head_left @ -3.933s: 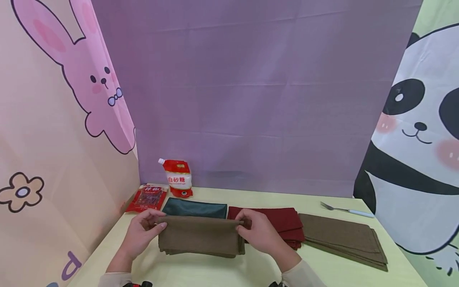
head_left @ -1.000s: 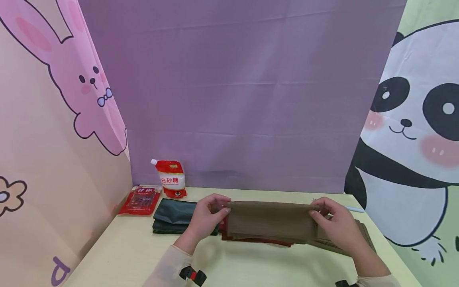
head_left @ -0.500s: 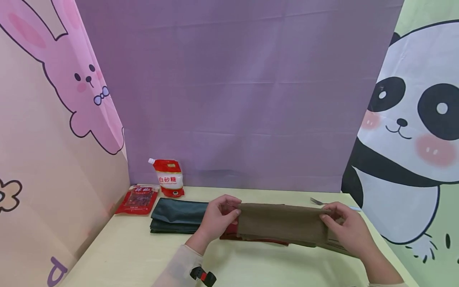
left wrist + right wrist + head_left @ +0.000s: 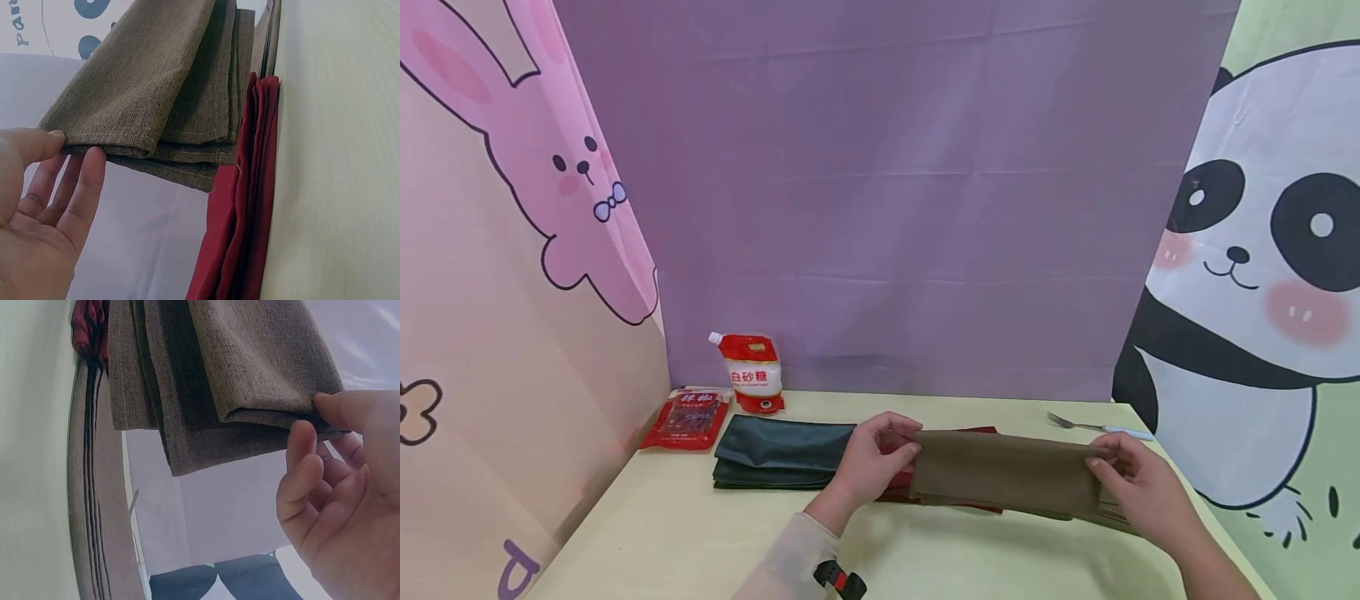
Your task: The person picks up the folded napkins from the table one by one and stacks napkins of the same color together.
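A folded brown cloth (image 4: pixel 1007 471) hangs just above the table, stretched between both hands. My left hand (image 4: pixel 880 458) pinches its left end, thumb on top and fingers under; in the left wrist view that hand (image 4: pixel 44 187) holds the cloth (image 4: pixel 156 94) at its folded corner. At the right end my right hand (image 4: pixel 1131 479) pinches the cloth, seen close in the right wrist view as the hand (image 4: pixel 340 481) on the cloth (image 4: pixel 250 369). Beneath lie a red cloth stack (image 4: pixel 902 487) and a brown cloth stack (image 4: pixel 1112 517), mostly hidden.
A dark green folded cloth (image 4: pixel 778 450) lies left of the hands on the pale yellow table (image 4: pixel 662 533). A red snack packet (image 4: pixel 687 418) and a white-and-red sugar pouch (image 4: pixel 750 375) sit at the back left. A fork (image 4: pixel 1093 427) lies at the back right. Printed backdrops wall the table.
Both hands carried the brown cloth from the table's left-middle to the right, over the red stack toward the brown stack. In the last half second it shifted slightly further right and lower.
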The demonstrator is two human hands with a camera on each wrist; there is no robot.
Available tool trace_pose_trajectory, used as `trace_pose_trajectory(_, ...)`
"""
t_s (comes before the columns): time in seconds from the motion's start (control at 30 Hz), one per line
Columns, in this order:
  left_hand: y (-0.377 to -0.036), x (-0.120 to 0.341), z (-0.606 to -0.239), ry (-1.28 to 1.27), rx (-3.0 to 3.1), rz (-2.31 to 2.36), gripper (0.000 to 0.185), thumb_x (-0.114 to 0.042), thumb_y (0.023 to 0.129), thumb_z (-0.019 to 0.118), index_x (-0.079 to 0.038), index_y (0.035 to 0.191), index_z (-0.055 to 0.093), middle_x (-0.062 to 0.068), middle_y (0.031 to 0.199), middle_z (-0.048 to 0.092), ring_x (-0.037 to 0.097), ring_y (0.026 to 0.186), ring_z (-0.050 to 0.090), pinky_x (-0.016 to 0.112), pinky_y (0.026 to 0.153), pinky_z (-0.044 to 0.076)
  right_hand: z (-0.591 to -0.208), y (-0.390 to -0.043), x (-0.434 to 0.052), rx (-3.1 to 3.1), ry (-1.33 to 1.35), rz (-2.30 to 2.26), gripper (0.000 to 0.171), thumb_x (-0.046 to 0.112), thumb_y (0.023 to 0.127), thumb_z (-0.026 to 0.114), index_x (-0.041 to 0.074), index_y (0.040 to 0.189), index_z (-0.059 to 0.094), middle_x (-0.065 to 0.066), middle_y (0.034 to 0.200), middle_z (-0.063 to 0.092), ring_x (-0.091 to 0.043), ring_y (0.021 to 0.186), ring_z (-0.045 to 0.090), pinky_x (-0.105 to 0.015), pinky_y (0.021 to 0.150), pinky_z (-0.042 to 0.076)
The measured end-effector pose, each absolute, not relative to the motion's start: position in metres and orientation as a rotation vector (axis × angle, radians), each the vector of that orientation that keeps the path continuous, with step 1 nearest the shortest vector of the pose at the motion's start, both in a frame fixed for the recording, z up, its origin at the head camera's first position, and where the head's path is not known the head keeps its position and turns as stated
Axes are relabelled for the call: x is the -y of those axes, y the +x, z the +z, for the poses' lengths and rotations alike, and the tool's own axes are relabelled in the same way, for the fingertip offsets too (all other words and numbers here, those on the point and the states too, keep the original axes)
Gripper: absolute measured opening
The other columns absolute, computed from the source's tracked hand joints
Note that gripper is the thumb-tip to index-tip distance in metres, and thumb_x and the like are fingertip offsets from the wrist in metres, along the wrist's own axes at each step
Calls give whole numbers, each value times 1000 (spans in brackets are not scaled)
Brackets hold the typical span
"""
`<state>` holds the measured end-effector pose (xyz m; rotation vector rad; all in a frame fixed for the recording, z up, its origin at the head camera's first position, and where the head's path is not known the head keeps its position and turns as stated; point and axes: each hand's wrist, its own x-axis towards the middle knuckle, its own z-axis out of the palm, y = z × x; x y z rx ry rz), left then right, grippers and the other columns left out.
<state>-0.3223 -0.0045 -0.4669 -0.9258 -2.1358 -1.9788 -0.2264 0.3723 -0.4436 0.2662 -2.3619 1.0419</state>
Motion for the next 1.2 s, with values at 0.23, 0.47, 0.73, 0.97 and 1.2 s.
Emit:
trace_pose_trajectory(0.23,-323,-10,-473,-946,2147,-1992,25,-4,97,74,-15,119,73,5,105,69,18,88,69,46,74,64,-451,-228,-385,2399,229,1118,13,1,102,65,2,115,62,-10,99,71,-6,78,64,-26,62,57)
trace_pose_trajectory(0.47,-322,-22,-477,-944,2182,-2011,28,0,97,73,-15,121,70,3,107,67,16,91,67,47,76,64,-457,-229,-395,2386,200,1122,14,0,102,65,0,115,61,-13,100,73,-5,79,65,-27,63,59)
trace_pose_trajectory(0.73,-322,-36,-478,-924,2160,-2060,20,3,97,71,-13,105,63,9,102,67,17,89,67,42,75,64,-462,-229,-405,2386,152,1056,13,0,101,67,1,113,62,-13,98,74,-1,81,63,-17,65,52)
trace_pose_trajectory(0.97,-322,-44,-479,-922,2179,-2079,19,4,97,71,-15,104,70,8,103,68,17,90,69,38,77,64,-465,-225,-412,2404,82,1058,14,6,102,67,3,115,62,-10,97,74,-5,74,61,-26,55,50)
trace_pose_trajectory(1.2,-324,-55,-483,-972,2153,-2079,15,4,98,69,-8,102,78,2,105,71,17,91,72,42,78,64,-467,-223,-422,2395,33,1093,17,9,103,68,2,116,62,-4,95,74,-2,76,61,-33,50,54)
